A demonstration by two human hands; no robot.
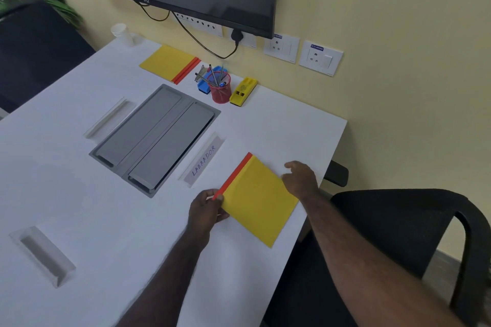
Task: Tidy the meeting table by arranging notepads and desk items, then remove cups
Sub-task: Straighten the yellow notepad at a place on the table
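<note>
A clear, wedge-shaped acrylic name stand (43, 255) sits at the near left of the smooth white counter (79, 199), and a second clear stand (110, 118) lies farther back. Near the far left corner stands a stack of white paper cups (121, 32). Set flush into the counter is a flat grey metal cable hatch (155, 138) with two long rectangular lids. Beyond it lies a yellow notepad (167, 62) with a red spine strip, flat and square to the wall. Beside that, a red wire-mesh pen pot (221, 89) holds slim pens, touching a blue board eraser (206, 82) behind it and near a blocky yellow eraser (243, 91). A paper name card (204, 160) reads LABRADOR. The left hand (206, 211) has its grip closed on the near corner of a second yellow notepad (259, 200), at the red spine, lying flat at the counter's right edge. The right hand (301, 179) rests loose-fingered on its far edge, grip unclosed. A black mesh chair (398, 233) stands right
</note>
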